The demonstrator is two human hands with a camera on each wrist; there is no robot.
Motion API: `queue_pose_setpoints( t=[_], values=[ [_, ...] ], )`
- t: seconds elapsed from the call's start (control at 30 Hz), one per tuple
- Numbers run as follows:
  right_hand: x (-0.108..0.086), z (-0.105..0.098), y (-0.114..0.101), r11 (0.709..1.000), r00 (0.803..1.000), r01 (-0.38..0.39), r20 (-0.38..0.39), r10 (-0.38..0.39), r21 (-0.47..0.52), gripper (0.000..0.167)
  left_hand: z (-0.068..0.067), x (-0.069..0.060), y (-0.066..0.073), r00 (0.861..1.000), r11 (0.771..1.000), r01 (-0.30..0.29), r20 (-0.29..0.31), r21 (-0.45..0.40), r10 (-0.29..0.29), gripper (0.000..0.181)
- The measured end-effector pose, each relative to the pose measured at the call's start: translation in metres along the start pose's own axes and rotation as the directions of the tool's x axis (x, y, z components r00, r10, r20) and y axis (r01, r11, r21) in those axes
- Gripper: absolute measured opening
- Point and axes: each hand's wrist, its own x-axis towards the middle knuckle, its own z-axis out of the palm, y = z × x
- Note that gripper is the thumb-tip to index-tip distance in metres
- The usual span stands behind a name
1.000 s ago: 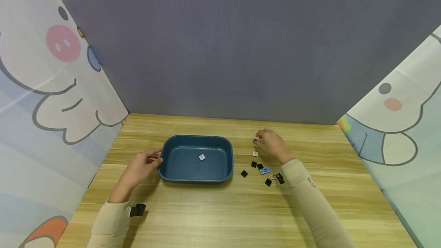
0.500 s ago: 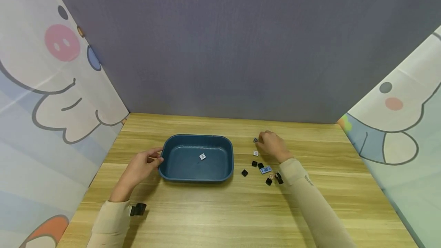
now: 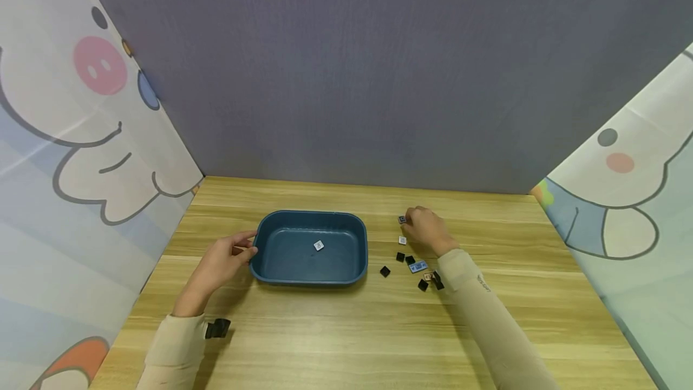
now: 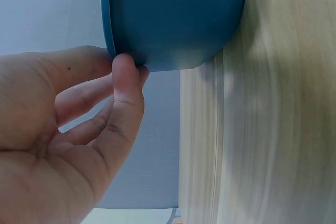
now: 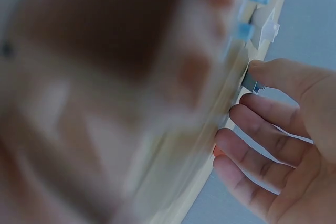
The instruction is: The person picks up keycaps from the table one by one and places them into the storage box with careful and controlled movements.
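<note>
A dark blue plastic basin (image 3: 308,282) stands on the table, with one white square tile (image 3: 319,245) inside. At its left end, the bent thumb and fingers of my left hand (image 3: 222,259) hold the rim, as the left wrist view shows close up. My right hand (image 3: 429,229) is low over the table right of the basin. A small grey tile (image 3: 402,219) lies at its fingertips. In the right wrist view that tile (image 5: 251,82) appears between thumb and index finger; whether they pinch it is unclear. A second white tile (image 3: 402,240) lies just in front.
Nearer me lie several black square pieces (image 3: 385,271), a blue printed strip (image 3: 418,266) and a light brown strip (image 3: 428,276) partly behind a black strap end. A grey partition (image 3: 346,77) closes the table's far edge. Printed cartoon sheets hang on both sides.
My right hand has drawn slightly right and its fingers have closed in, so more of the grey tile shows. My left hand and the basin stay put; the head view shifts a little.
</note>
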Motion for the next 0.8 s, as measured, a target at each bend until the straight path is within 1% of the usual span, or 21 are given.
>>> queue_pose_setpoints(
  t=[0.43,0.63,0.8],
  values=[
    [0.0022,0.0008,-0.0005,1.000,1.000,0.017,-0.006,-0.017,-0.006,0.026,-0.0002,0.0002,-0.0001,1.000,1.000,-0.004,-0.011,-0.006,0.004,0.043],
    [0.0031,0.0016,0.0003,0.999,0.999,0.035,-0.028,-0.035,-0.003,0.022,0.0004,0.0005,-0.0005,1.000,1.000,-0.015,-0.015,-0.007,0.015,0.042],
    [0.0039,0.0005,0.0005,0.999,0.999,0.049,-0.019,-0.049,-0.001,0.020,0.0007,0.0005,-0.0009,1.000,1.000,-0.010,-0.012,-0.005,0.010,0.042]
  ],
)
